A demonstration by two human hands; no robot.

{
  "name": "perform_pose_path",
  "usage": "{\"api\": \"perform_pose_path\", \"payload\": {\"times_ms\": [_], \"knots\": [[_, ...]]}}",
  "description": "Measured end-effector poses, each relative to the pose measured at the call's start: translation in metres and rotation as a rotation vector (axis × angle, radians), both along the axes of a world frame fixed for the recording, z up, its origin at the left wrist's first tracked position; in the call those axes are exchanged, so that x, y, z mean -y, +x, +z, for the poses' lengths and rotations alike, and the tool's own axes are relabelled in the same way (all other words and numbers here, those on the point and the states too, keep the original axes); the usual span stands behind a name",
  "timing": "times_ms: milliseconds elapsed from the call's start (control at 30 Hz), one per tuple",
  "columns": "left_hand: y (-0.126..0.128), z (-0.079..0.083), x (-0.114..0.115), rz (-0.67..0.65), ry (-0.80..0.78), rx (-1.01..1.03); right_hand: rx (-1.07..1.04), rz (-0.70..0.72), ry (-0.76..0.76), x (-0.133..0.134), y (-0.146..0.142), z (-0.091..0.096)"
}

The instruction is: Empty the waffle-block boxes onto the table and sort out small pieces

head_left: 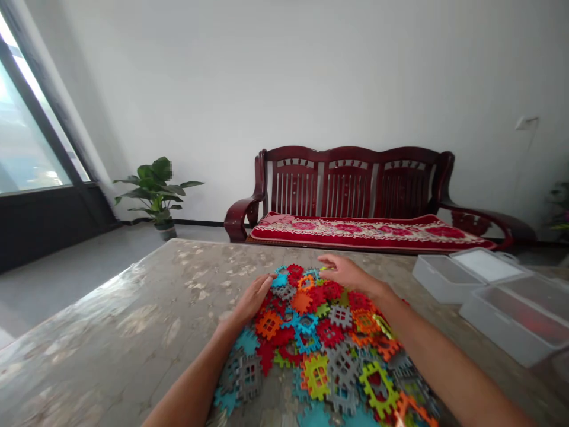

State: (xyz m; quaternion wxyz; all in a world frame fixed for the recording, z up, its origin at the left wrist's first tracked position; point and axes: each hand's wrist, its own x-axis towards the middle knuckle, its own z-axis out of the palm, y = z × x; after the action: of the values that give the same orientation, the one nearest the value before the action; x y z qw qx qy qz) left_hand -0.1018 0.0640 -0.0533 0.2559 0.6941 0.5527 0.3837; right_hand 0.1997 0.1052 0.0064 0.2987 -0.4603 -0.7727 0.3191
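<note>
A: What is under way?

B: At lower centre, a left hand (254,298) and a right hand (349,274) flank the far part of a heap of plastic pieces (302,302) on the bench (169,320). The step looks like gathering or spreading them.

A: Is anything held?

B: Nothing visible. The left grip lies unclenched along the heap's left edge, fingers extended; the right grip is spread at its upper right, thumb and fingers apart. Whether the right touches a piece, I cannot tell.

A: What would the next move call for?

B: Probably light fingertips, as overlapping teeth could catch.

A: Textures?

B: Flat, smooth-looking squares and gear-like shapes, notched all round, some with window cut-outs. The bench carries a floral pattern; translucent boxes (444,286) stand at right.
</note>
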Motion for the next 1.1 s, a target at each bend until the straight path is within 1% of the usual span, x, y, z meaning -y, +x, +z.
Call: {"api": "perform_pose_path", "payload": {"times_ms": [100,167,233,300,367,433,533,600,667,733,800,900,1000,1100], "knots": [[0.012,0.005,0.006,0.014,-0.001,0.060,0.121,-0.134,0.131,0.027,0.042,-0.008],[0.016,0.009,0.008,0.034,0.004,0.112,0.194,-0.208,0.169,0.042,0.075,-0.014],[0.019,0.013,0.008,0.064,0.019,0.161,0.223,-0.282,0.095,0.052,0.108,-0.021],[0.023,0.017,0.006,0.101,0.046,0.190,0.209,-0.338,-0.049,0.059,0.137,-0.027],[0.028,0.023,0.005,0.117,0.065,0.212,0.207,-0.360,-0.174,0.063,0.158,-0.033],[0.037,0.029,0.006,0.090,0.056,0.252,0.218,-0.360,-0.251,0.064,0.170,-0.037],[0.054,0.035,0.012,-0.016,0.004,0.287,0.224,-0.323,-0.295,0.064,0.169,-0.041],[0.063,0.034,0.017,-0.086,-0.022,0.244,0.254,-0.297,-0.285,0.063,0.161,-0.041],[0.068,0.031,0.020,-0.121,0.003,0.138,0.318,-0.306,-0.250,0.061,0.152,-0.039],[0.068,0.027,0.021,-0.127,0.057,-0.006,0.383,-0.355,-0.218,0.059,0.146,-0.037],[0.066,0.023,0.021,-0.141,0.074,-0.141,0.401,-0.409,-0.199,0.056,0.143,-0.037],[0.066,0.019,0.023,-0.174,0.034,-0.316,0.343,-0.434,-0.183,0.050,0.142,-0.037],[0.072,0.017,0.029,-0.156,0.038,-0.492,0.221,-0.413,-0.171,0.045,0.140,-0.040],[0.079,0.016,0.035,-0.136,0.064,-0.600,0.073,-0.419,-0.222,0.044,0.133,-0.044]]}}
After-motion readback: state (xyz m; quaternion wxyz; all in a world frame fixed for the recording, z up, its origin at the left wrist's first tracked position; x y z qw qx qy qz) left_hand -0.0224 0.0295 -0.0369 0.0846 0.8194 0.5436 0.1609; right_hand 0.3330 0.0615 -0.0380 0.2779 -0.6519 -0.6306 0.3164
